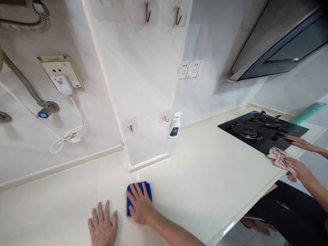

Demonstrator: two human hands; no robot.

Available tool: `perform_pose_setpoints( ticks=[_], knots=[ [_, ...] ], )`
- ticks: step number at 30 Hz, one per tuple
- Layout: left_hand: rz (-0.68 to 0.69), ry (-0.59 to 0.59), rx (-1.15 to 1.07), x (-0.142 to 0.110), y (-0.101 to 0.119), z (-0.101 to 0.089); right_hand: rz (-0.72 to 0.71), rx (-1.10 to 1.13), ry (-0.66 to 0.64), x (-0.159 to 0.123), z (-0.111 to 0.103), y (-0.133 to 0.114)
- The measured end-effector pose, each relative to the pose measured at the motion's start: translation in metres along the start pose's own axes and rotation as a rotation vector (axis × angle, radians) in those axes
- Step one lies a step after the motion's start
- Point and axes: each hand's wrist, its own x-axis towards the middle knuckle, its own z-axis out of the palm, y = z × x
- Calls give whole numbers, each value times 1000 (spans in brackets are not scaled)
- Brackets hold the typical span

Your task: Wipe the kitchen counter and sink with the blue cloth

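Observation:
A folded blue cloth (128, 201) lies against the white countertop, close to the foot of the tiled pillar. My right hand (140, 206) grips it from above, palm down, with the fingers pressed over its top. To the left, my left hand (102, 227) rests flat on the counter (205, 177), fingers spread and holding nothing. The wrist of that hand is cut off by the bottom edge of the view.
A co-worker at the right holds a pinkish cloth (279, 159) beside the black gas hob (256, 130). A white spray bottle (174, 126) stands by the pillar (143, 85). A plugged-in adapter (62, 84) and its cord hang on the left wall. A range hood (276, 41) juts out above.

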Motion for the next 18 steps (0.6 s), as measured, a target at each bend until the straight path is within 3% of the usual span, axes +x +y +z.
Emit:
perform_pose_setpoints(
  ticks=[3, 7, 10, 14, 18],
  knots=[
    [4, -2, -26, 1, -1, -2, -169, 94, -57, -34, -2, -35],
    [-17, 11, -62, 4, 0, -4, -218, 161, -67, -92, -17, -22],
    [-37, -33, -74, 4, 6, -7, -181, 130, -6, -146, -20, 14],
    [-18, -69, -52, 1, 10, -12, 14, -69, 155, -217, -15, 81],
    [32, -144, -73, -6, -9, -17, 191, -254, 330, -259, -22, 153]
  ],
)
